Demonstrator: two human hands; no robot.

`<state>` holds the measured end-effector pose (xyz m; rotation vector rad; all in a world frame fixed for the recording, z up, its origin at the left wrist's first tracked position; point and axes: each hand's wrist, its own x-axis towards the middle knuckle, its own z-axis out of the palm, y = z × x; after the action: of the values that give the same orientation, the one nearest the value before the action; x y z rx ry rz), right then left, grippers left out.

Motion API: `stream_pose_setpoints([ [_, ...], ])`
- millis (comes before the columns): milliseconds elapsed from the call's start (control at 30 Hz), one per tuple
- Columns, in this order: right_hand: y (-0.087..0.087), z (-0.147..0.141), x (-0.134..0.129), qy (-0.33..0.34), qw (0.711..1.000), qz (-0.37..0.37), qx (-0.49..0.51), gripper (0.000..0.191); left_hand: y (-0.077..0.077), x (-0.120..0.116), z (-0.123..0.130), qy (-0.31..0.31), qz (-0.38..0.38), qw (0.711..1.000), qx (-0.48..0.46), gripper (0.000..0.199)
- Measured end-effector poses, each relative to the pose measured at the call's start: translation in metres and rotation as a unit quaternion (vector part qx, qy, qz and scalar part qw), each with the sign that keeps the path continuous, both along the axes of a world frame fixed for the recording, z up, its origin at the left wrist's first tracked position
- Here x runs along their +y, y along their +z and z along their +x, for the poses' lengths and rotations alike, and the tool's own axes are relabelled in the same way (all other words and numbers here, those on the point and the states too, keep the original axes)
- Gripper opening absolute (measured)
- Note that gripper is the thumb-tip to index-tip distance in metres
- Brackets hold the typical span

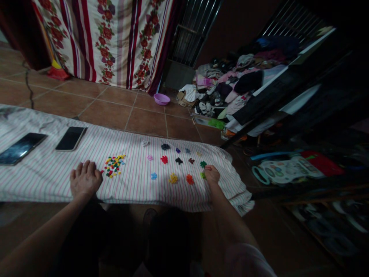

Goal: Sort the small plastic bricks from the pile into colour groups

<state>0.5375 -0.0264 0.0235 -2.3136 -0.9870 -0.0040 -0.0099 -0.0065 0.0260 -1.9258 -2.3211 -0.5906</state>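
Note:
My left hand [85, 179] lies flat on the striped cloth [131, 188], fingers spread, just left of a mixed pile of small colored pieces [114, 165]. At the right, my right hand [212, 174] has its fingers pinched together beside the dark green pile [203, 164] and the light green pieces [203, 175]; whatever is between the fingertips is too small to make out. Small single-color piles stand in rows to its left, among them orange [189, 179], yellow [173, 178], light blue [153, 176], red [164, 159] and black [178, 161].
Two phones, one dark [21, 149] and one with a pale edge [70, 138], lie on the cloth's left part. Beyond are a tiled floor, a purple bowl [162, 99], a floral curtain [118, 42] and heaped clothes [225, 84]. A toy board [288, 169] is at the right.

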Motion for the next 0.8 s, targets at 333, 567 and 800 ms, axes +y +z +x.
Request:
stream_pose_setpoints([
  [333,-0.004,0.000,-0.002,0.093,0.978,-0.152,-0.107,0.038,0.002,0.001,0.000,-0.003,-0.002,1.000,0.002,0.047],
  [567,-0.004,-0.003,-0.002,0.091,0.971,-0.180,-0.132,0.045,0.006,0.000,0.001,-0.002,-0.016,1.000,-0.004,0.047],
  [800,-0.006,-0.004,0.005,0.112,0.969,-0.184,-0.118,0.047,0.002,0.001,0.000,-0.005,0.000,1.000,0.008,0.047],
])
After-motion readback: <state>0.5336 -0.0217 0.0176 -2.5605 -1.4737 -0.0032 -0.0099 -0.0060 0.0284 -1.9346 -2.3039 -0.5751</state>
